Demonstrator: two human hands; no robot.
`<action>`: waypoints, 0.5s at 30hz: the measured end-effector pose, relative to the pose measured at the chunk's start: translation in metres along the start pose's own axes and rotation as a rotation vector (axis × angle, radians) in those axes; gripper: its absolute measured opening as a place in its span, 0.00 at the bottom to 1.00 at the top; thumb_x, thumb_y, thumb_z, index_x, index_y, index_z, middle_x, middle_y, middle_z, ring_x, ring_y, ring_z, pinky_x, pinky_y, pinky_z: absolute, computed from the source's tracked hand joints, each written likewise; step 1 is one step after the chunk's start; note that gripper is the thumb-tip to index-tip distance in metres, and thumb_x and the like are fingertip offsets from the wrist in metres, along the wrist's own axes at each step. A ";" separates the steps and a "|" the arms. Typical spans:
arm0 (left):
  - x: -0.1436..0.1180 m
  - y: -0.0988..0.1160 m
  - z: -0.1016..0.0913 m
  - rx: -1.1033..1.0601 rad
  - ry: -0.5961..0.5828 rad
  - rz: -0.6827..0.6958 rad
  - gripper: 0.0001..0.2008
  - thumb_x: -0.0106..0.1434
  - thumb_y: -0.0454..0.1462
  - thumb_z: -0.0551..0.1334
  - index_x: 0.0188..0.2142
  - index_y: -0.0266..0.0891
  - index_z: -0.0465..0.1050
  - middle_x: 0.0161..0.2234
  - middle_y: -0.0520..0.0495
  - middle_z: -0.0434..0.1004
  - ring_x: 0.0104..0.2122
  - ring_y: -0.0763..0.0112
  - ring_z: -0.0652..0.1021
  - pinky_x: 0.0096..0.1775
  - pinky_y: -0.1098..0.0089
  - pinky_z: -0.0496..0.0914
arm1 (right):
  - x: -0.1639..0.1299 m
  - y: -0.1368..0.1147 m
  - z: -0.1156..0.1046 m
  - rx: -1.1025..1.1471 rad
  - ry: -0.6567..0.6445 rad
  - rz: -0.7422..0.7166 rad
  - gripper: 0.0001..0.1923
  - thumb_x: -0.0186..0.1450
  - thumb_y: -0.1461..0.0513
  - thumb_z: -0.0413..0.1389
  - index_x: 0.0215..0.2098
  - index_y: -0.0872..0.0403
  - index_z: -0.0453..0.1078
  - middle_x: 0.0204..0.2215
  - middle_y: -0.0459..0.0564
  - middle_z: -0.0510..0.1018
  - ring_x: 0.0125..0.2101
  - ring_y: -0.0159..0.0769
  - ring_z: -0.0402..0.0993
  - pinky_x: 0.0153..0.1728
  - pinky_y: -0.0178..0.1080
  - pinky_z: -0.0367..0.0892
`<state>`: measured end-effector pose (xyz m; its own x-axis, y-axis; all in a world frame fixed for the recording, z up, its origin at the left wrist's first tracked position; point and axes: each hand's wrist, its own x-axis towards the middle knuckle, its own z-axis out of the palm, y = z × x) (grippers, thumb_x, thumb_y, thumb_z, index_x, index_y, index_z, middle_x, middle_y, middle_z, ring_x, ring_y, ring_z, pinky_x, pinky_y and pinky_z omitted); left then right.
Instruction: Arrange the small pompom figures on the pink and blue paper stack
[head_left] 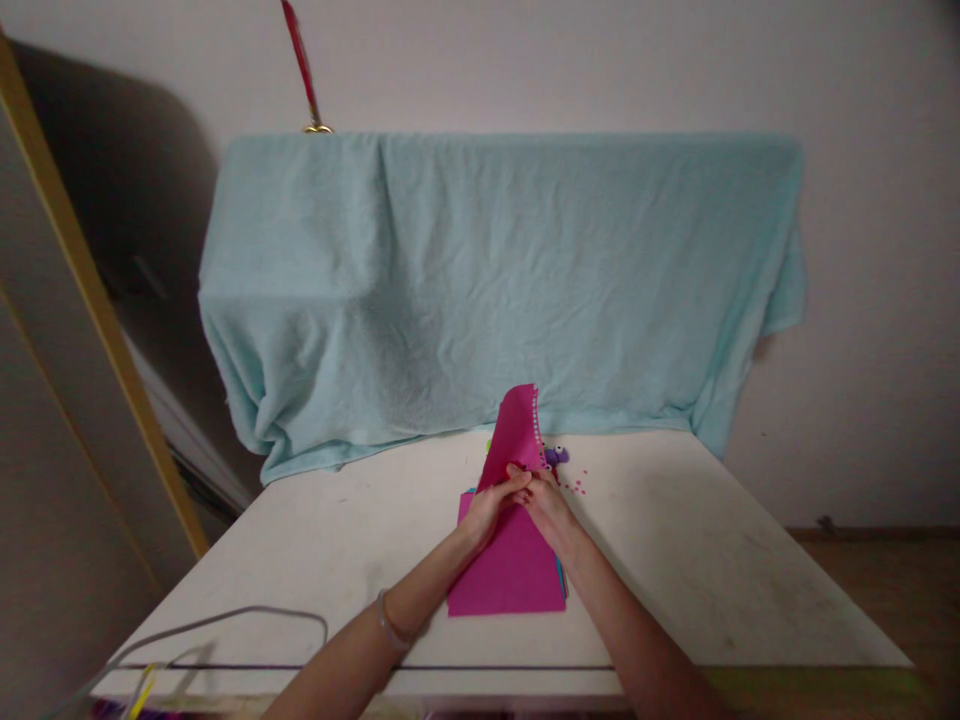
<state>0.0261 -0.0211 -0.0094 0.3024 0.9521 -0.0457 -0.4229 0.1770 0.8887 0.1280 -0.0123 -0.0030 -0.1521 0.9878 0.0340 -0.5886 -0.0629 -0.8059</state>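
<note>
A magenta sheet of paper (510, 432) stands curled upward beyond my hands, with a row of small punched holes along its right edge. My left hand (489, 508) lies over the sheet with its fingers closed at the fold. Pressed against it from the right is my right hand (546, 502), its fingers curled in at the paper's edge. A bit of red shows at the fingers, but what my right hand grips is mostly hidden. Under my wrists a flat magenta sheet (510, 585) rests on other coloured sheets, whose blue edge (559, 578) peeks out on the right.
Just beyond my right hand sits a purple object with googly eyes (556, 456). Small pink paper dots (579, 484) are scattered beside it on the white table (675, 560). A light blue cloth (525, 270) hangs behind. At the front left runs a grey cable (247, 609).
</note>
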 end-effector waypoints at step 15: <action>0.010 0.013 -0.003 -0.140 -0.002 0.063 0.23 0.57 0.55 0.61 0.27 0.35 0.71 0.25 0.49 0.71 0.27 0.73 0.70 0.35 0.71 0.65 | -0.003 -0.007 0.003 -0.067 -0.101 -0.016 0.14 0.51 0.57 0.69 0.25 0.56 0.72 0.21 0.44 0.70 0.22 0.28 0.59 0.25 0.34 0.53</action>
<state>0.0214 -0.0089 0.0001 0.2734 0.9619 0.0097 -0.5564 0.1499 0.8173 0.1303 -0.0149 0.0037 -0.2241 0.9691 0.1035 -0.5377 -0.0344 -0.8424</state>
